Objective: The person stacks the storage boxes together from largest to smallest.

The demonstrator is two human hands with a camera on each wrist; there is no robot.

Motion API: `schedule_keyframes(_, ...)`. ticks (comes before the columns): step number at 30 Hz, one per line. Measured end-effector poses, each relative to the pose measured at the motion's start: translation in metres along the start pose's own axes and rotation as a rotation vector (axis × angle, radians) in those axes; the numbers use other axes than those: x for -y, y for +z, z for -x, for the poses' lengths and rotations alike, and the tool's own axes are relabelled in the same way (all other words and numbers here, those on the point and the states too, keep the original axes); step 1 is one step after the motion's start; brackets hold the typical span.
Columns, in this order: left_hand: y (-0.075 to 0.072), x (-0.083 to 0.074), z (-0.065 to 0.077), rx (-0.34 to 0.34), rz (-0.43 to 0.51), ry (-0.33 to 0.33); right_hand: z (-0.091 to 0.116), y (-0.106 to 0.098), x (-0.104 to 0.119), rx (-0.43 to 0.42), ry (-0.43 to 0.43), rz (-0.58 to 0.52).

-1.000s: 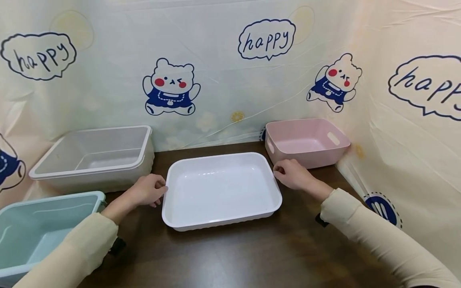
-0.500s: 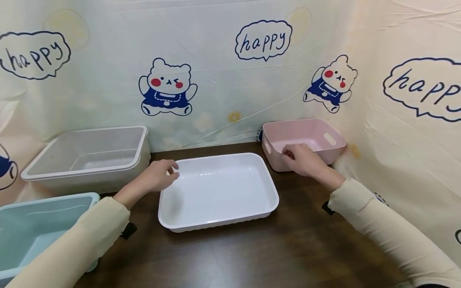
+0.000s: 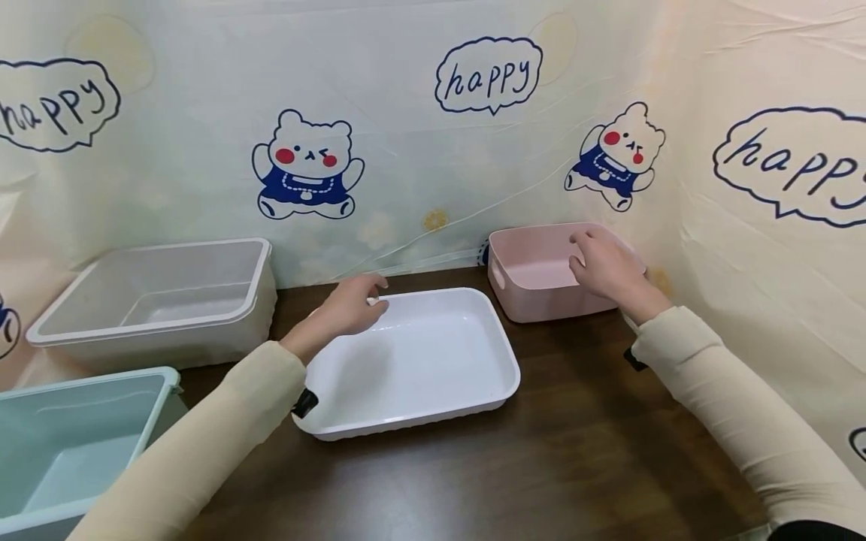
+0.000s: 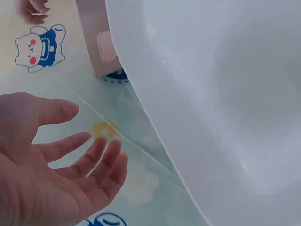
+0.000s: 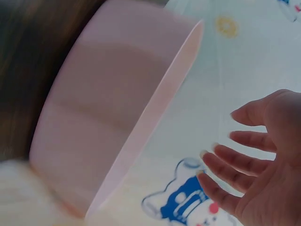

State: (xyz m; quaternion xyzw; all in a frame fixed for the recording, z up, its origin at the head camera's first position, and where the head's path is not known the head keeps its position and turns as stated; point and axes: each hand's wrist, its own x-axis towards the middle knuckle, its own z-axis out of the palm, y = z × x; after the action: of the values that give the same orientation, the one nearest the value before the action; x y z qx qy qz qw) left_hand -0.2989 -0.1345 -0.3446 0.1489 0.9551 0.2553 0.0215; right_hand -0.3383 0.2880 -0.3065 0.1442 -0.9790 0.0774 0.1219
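Observation:
A shallow white rectangular tray [image 3: 433, 361] lies on the dark wooden table. Over its back left part hovers my left hand [image 3: 353, 304], fingers loosely bent and holding nothing. In the left wrist view the thumb and fingers of the left hand [image 4: 61, 165] are spread apart, clear of the tray's rim. A pink bin [image 3: 541, 300] with cut-out handles stands at the back right. My right hand [image 3: 605, 270] is above the bin's right half, hiding part of it. The right wrist view shows the right hand [image 5: 263, 165] with relaxed, parted fingers, away from the bin's wall [image 5: 108, 94].
A light grey bin [image 3: 162, 330] stands at the back left. In front of it, at the left edge, is a pale blue-green bin [image 3: 88, 379]. A printed cloth [image 3: 399, 150] hangs behind the table, and another side of it closes off the right.
Both hands have left the tray's short sides. The left hand has risen and moved right over the tray; the right hand has gone up and right over the pink bin. The tray stays put.

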Motion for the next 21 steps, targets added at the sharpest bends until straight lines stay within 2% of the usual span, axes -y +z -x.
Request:
schedule_keyframes(6,0.013,-0.019,-0.023,-0.016,-0.039,-0.020,-0.010,0.002,-0.028,-0.014,0.019,0.102)
schedule_keyframes(9,0.019,-0.029,-0.035,-0.039,-0.076,-0.009,-0.014,0.007,-0.044,0.003,0.022,0.135)
schedule_keyframes(17,0.034,-0.060,-0.071,-0.056,-0.172,0.004,-0.024,0.018,-0.079,0.098,0.074,0.210)
schedule_keyframes(21,0.045,-0.071,-0.089,-0.044,-0.165,0.034,-0.027,0.018,-0.088,0.150,0.085,0.206)
